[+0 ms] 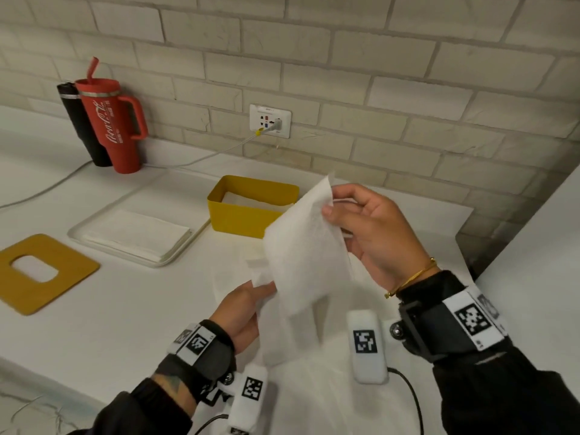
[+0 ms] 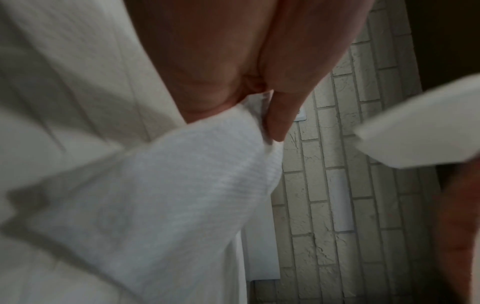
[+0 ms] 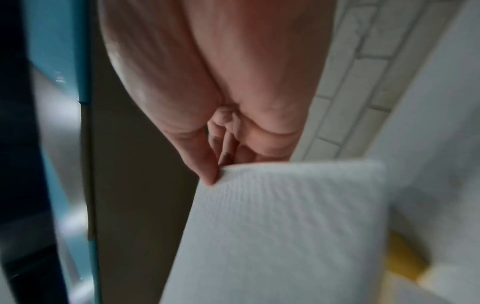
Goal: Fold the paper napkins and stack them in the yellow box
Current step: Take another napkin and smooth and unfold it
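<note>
Head view, napkin [image 1: 306, 249] pinched between both hands

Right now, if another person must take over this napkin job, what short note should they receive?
Left hand: pinches the lower corner of the napkin.
Right hand: pinches its upper corner; the sheet hangs in the air, not yet folded.
Yellow box: on the counter, white paper already inside.
Tray: left of the box, holds a pile of napkins.
Done: at least some paper is in the box. Left: fold this sheet, put it in, then the pile.
</note>
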Demonstrator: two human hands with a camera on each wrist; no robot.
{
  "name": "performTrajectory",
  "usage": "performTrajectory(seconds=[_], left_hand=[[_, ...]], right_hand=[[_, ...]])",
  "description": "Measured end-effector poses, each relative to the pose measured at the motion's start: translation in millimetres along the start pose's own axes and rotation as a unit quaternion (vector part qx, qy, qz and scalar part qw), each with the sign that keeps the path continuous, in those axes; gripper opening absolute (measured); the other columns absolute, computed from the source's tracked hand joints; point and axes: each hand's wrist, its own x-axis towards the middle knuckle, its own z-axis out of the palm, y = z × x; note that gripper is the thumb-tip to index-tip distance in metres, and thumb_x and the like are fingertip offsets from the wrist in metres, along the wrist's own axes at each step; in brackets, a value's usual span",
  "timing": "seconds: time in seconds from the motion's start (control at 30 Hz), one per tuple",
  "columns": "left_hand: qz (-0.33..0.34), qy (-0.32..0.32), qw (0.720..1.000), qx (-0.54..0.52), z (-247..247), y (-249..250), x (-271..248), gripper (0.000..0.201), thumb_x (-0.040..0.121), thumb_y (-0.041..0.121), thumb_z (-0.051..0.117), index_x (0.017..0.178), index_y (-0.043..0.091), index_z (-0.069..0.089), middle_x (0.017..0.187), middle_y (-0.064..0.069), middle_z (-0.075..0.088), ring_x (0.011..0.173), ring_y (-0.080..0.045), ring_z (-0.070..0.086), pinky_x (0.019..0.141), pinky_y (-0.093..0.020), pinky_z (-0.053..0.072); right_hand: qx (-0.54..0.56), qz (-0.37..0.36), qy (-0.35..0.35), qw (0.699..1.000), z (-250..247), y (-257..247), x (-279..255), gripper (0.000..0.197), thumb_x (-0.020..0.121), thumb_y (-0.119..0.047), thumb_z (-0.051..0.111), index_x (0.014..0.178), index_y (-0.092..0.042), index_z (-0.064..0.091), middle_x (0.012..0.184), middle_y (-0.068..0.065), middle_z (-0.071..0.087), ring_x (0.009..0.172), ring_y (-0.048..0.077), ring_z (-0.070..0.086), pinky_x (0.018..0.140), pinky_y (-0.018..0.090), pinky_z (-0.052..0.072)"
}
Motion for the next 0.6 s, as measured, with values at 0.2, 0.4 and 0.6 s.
performTrajectory(seconds=[0.2, 0.4, 0.6], left_hand=[[0.008, -0.052, 0.998, -0.043, 8.4, 0.8, -3.3, 0.035, 0.091, 0.010, 0.055, 0.123, 0.002, 0.068, 0.117, -0.017, 0.074, 0.105, -0.028, 0.073, 0.082, -0.034, 0.061], [-0.022, -0.052, 0.997, -0.045, -1.1, -6.2, -3.6, 0.051, 0.104, 0.037, 0.041, 0.134, 0.003, 0.063, 0.133, -0.021, 0.066, 0.124, -0.033, 0.064, 0.107, -0.045, 0.049], [-0.035, -0.063, 0.995, -0.065, -4.9, -4.7, 5.2, 0.084, 0.096, 0.076, 0.021, 0.139, 0.015, 0.060, 0.137, -0.017, 0.064, 0.127, -0.033, 0.061, 0.114, -0.051, 0.040]], right_hand=[[-0.042, 0.196, 0.064, 0.978, 7.9, 95.0, -12.4, 0.015, 0.091, -0.004, 0.066, 0.103, -0.011, 0.072, 0.105, 0.018, 0.075, 0.091, 0.032, 0.072, 0.087, 0.046, 0.058], [-0.015, 0.237, 0.089, 0.967, 6.6, 121.8, -25.5, 0.013, 0.094, -0.003, 0.063, 0.102, -0.008, 0.072, 0.098, 0.016, 0.076, 0.085, 0.027, 0.071, 0.078, 0.039, 0.057], [-0.018, 0.234, 0.076, 0.969, 3.3, 121.6, -25.1, 0.014, 0.096, -0.001, 0.060, 0.102, -0.006, 0.072, 0.094, 0.011, 0.077, 0.082, 0.021, 0.072, 0.074, 0.033, 0.056]])
